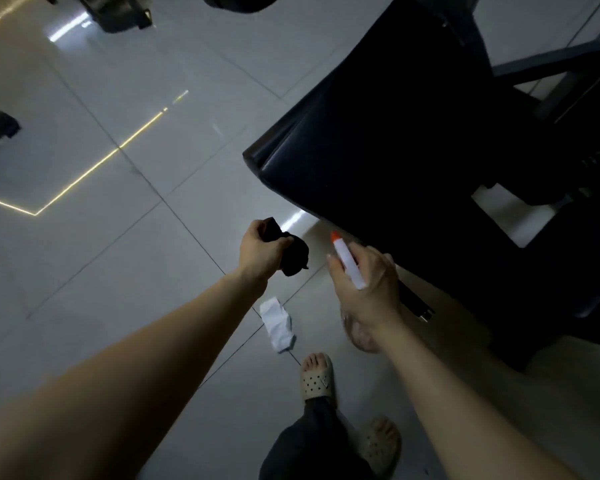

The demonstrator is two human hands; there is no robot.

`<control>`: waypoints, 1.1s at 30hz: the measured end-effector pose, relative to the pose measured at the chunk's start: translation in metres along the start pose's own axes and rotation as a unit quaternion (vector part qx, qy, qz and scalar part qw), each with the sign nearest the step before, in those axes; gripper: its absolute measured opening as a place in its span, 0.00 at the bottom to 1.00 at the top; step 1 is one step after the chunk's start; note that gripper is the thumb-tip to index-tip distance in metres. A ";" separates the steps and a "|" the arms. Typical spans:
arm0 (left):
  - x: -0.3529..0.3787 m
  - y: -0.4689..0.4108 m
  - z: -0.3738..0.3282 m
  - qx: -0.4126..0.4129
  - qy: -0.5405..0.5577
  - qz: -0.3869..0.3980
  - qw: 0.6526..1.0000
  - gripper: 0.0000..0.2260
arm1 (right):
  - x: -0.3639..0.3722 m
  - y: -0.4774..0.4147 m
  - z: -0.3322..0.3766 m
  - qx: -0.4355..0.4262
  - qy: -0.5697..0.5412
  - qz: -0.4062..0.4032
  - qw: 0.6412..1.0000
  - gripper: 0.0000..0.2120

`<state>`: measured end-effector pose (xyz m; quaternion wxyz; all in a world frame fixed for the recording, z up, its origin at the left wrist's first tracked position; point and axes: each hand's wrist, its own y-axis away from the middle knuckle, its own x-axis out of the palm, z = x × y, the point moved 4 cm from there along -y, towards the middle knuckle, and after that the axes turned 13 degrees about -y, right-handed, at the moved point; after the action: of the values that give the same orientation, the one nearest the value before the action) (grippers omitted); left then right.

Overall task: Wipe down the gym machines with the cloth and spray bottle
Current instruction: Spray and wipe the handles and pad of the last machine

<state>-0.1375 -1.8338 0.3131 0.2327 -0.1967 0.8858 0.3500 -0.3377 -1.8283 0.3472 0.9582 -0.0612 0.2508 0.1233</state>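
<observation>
Left hand (262, 249): I see it at mid-view, arm stretched forward; the fingers are curled tight round the cloth, with the thumb laid over the top.
Cloth (293, 252): dark and bunched, it spills from the right side of the fist. It hangs above the floor, just left of the pad's near corner and apart from it.
Right hand (364, 285): it is beside the pad's near edge, with the fingers wrapped round the bottle's head and the thumb out along the left. I cannot tell whether a finger rests on the trigger.
Bottle (349, 263): the white head with its orange tip points far, toward the pad's edge. A clear rounded body shows under the wrist (blurred, so I read no more of it).
Pad (413, 133): black and upholstered, it fills the far right, with grey frame bars beyond it.
Paper (277, 323): white and crumpled, it lies on the floor between my two forearms.
Floor (118, 98): pale glossy tiles, with thin light reflections at left.
Sandals (317, 377): beige and perforated, they are at the near edge.
</observation>
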 end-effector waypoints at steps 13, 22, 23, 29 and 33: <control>0.002 -0.016 -0.053 0.146 0.073 -0.077 0.984 0.18 | -0.025 -0.017 -0.030 0.017 -0.136 -0.076 0.988 0.10; 0.009 -0.092 -0.064 0.306 -0.192 -0.323 0.875 0.15 | -0.004 -0.082 -0.041 -0.060 -0.055 -0.063 0.995 0.13; 0.014 -0.096 -0.062 0.317 -0.208 -0.351 0.856 0.16 | -0.006 -0.087 -0.043 -0.051 -0.053 -0.067 0.995 0.14; 0.030 -0.119 -0.054 0.367 -0.120 -0.408 0.827 0.15 | -0.020 -0.102 -0.070 -0.013 -0.063 -0.073 0.995 0.13; 0.032 -0.125 -0.052 0.387 -0.113 -0.423 0.812 0.15 | -0.033 -0.099 -0.093 -0.006 -0.090 -0.118 0.989 0.07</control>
<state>-0.1133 -1.9614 0.2630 0.5135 -0.4046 0.7446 -0.1346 -0.3821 -1.9469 0.2887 0.9844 -0.0844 0.1534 0.0157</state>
